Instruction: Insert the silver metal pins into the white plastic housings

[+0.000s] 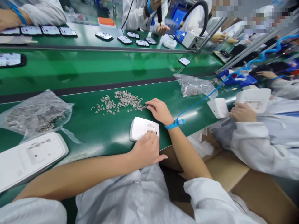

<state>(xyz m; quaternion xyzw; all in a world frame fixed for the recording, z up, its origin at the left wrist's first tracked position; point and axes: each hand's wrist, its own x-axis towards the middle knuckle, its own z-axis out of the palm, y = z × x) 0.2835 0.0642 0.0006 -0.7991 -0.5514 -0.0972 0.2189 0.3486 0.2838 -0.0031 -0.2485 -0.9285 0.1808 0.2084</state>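
Under my left grip (146, 149) sits a smooth, glossy white plastic casing (140, 128); at my right grip (160, 110), shiny small metal parts (121, 101) lie on the sleek green surface (98, 130).

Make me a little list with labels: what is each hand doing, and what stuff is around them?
left hand: fingers pressing on the top of the white plastic case, near its window
right hand: fingertips at the edge of the pile of small metal parts; whether it holds one cannot be told
wrist: blue strap with a blue cord
surface: green table
left side: clear bag of parts, big white tray
right side: a co-worker's hand by another white case
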